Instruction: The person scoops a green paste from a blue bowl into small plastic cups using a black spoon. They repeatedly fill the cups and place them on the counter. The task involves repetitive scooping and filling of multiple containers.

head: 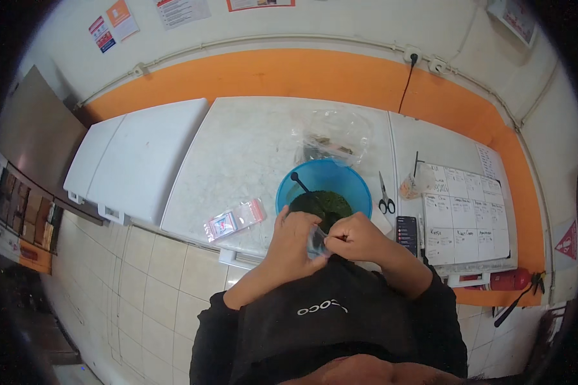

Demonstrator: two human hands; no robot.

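Observation:
A small clear plastic bag [316,242] is between my hands at the near rim of a blue plastic bowl [361,180]. My left hand [294,240] grips the bag from the left, and my right hand [354,237] pinches its right edge. Dark green flaky stuff [328,202] lies in the bowl, with a black spoon [301,183] resting in it, its handle up against the far left wall. Left of the bowl lie small clear zip bags [238,219] with red-pink edges. Behind the bowl stands a large clear plastic bag [334,139] with brownish pieces inside.
Black-handled scissors [386,199], a phone [406,233] and a clear cup [409,187] lie or stand right of the bowl. A whiteboard [467,216] with writing lies farther right on white chest freezers [231,149]. A red fire extinguisher [510,279] is at the right.

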